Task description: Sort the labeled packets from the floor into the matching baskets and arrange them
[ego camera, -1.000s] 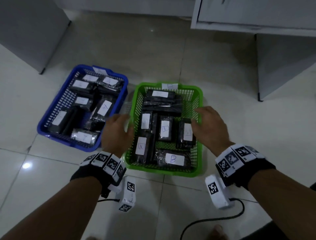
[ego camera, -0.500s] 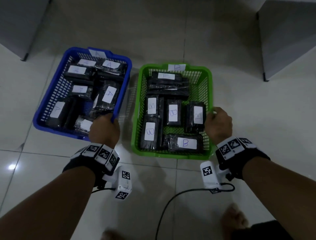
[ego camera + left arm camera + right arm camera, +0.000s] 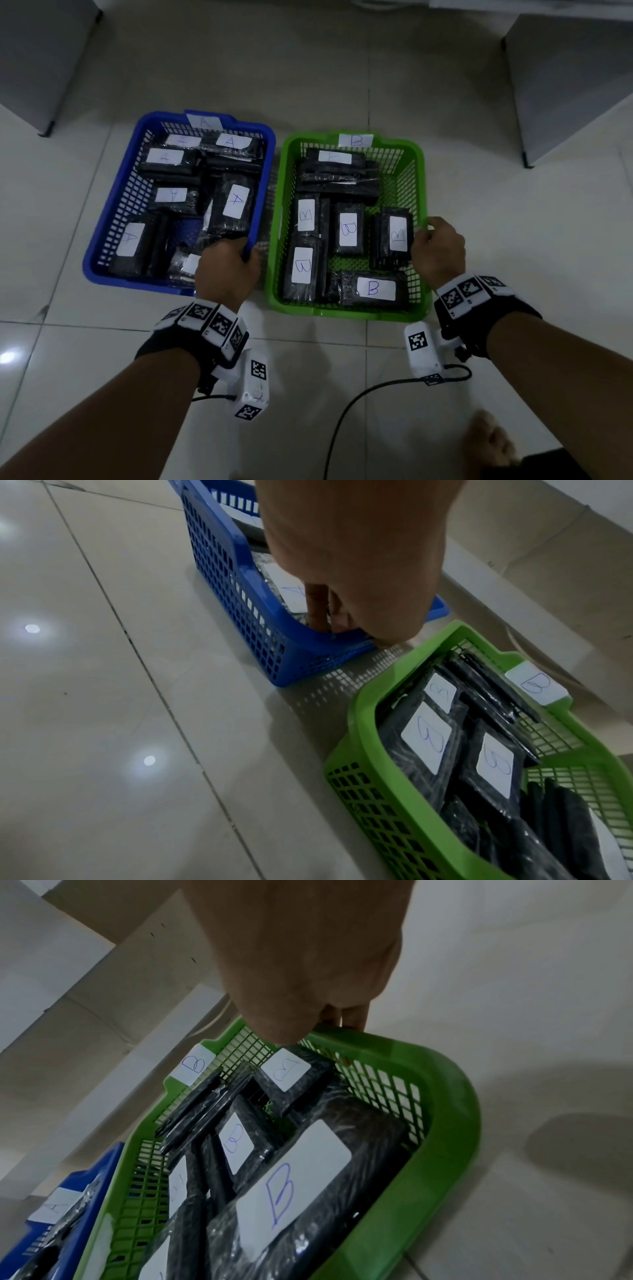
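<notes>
At the near right corner of the blue basket, the left hand has its fingers hooked over the rim and curled down inside, thumb outside; the left wrist view shows the fingertips tucked against the inner wall. At the green basket, the right hand clamps the right rim, fingers curled over the edge, thumb on the inside by the mesh.

Change: a second ago both hands hovered loosely spread over the green basket, gripping nothing. Half a second ago each had dropped to its own basket's rim. Now both grips look firmer, and the camera sits more directly above the pair.

Packets: black wrapped packets with white A labels lie in the blue basket, which carries an A tag on its far rim. Packets labelled B lie in the green basket, tagged B. A couple of labels are too faint to read. No loose packets show on the tiled floor.

Judgement: sorting looks done; what's left is arranging. Two rim grips suggest the baskets are about to be slid or squared up side by side. They stand close, a narrow gap between them, blue angled slightly off from green.
</notes>
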A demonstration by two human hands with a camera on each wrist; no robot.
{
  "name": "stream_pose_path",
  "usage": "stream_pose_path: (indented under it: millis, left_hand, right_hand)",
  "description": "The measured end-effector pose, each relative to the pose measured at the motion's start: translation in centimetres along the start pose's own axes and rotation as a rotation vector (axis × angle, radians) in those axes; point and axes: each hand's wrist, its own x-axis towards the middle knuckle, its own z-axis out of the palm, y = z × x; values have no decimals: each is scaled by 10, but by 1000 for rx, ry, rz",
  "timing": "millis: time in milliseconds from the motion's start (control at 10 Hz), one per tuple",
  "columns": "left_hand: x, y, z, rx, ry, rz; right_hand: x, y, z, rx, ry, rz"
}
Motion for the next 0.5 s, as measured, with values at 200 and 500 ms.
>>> stream_pose_path:
  millis: [200,500]
  left_hand:
    - [4,-3,-4,-21,-62,-38]
    - [4,7,-20,61,-55,-94]
  right_hand:
    - [7,-1,2,-10,17,-13]
    - [-3,-28,-28,-34,-4,-16]
